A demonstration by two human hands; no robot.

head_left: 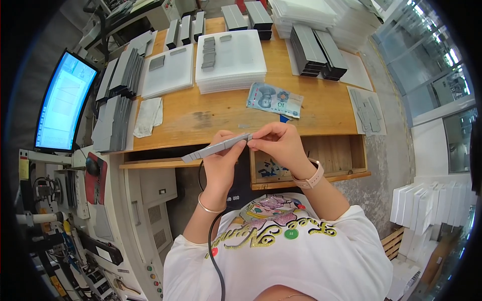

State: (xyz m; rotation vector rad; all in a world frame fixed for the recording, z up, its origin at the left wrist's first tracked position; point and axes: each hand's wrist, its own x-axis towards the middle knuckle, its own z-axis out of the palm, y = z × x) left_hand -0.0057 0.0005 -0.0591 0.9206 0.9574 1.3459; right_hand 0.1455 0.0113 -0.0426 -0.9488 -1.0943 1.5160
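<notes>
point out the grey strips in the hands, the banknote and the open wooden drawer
Grey strips (207, 150): head view, exposed left part
Banknote (275, 100): head view, middle of its face
Open wooden drawer (335, 154): head view, bare inside toward its right

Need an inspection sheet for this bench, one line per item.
Surface: wooden table, dark smudge left of centre.
Job's things: long grey piece, stepped outline, held above the front edge; whether one part or several, cannot tell.
Clutter: banknote and white cloth lying on the table; grey stacks at left; white sheet stack at the back, small grey pieces on top.
Hands: left hand grips the piece; right hand pinches its right end.
Cables: black cable runs up over the shirt toward the left wrist.
Surroundings: open drawer with blue scraps; lit monitor at left; glass panes at right.
</notes>
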